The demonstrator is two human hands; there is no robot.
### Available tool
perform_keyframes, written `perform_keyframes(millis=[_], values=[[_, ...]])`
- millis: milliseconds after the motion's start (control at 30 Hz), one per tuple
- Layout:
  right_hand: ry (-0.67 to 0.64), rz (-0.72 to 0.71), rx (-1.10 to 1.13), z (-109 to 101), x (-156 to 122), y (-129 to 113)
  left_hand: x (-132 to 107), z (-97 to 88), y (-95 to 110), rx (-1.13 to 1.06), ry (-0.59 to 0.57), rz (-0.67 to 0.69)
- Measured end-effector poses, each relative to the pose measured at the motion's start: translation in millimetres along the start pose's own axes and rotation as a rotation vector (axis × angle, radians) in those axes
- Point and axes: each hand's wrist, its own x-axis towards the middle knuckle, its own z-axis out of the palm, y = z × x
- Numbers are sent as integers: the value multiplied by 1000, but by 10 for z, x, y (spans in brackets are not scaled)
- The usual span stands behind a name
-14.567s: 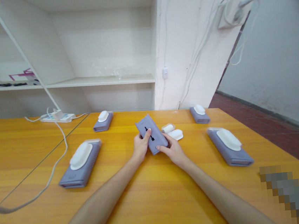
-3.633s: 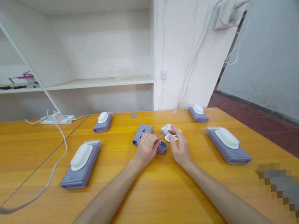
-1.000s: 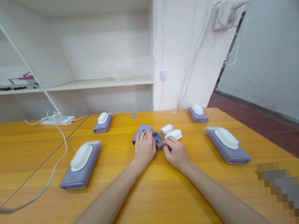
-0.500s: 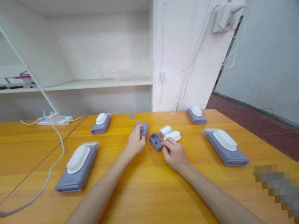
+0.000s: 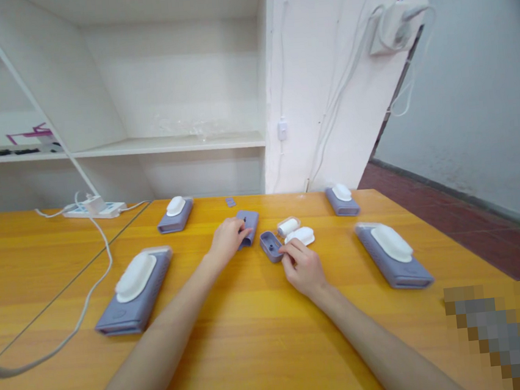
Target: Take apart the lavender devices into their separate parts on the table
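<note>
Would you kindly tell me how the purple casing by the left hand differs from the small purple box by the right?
The casing presents a flat upper face with a dark mark, whereas the box shows an open hollow facing up. The left hand is over the casing; the right hand has its fingertips at the box's edge. The casing also lies farther back than the box. Both share a similar purple-grey colour.

Bare forearms (image 5: 163,336) stretched forward, left hand (image 5: 228,238) palm down, right hand (image 5: 304,267) curled.
</note>
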Motion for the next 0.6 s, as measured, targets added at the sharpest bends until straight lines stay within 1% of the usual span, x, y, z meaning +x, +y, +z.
perform_keyframes(millis=[200,367,500,600], values=[[0,-4,1,-5,2,-8,-31,131,107,5,-5,77],[1,-8,-7,-7,2,-9,49,336,126,-8,0,127],[-4,-3,-6,-9,0,-6,167,473,138,-5,31,103],[-8,-1,-6,-10,-3,-7,249,499,149,0,62,68]])
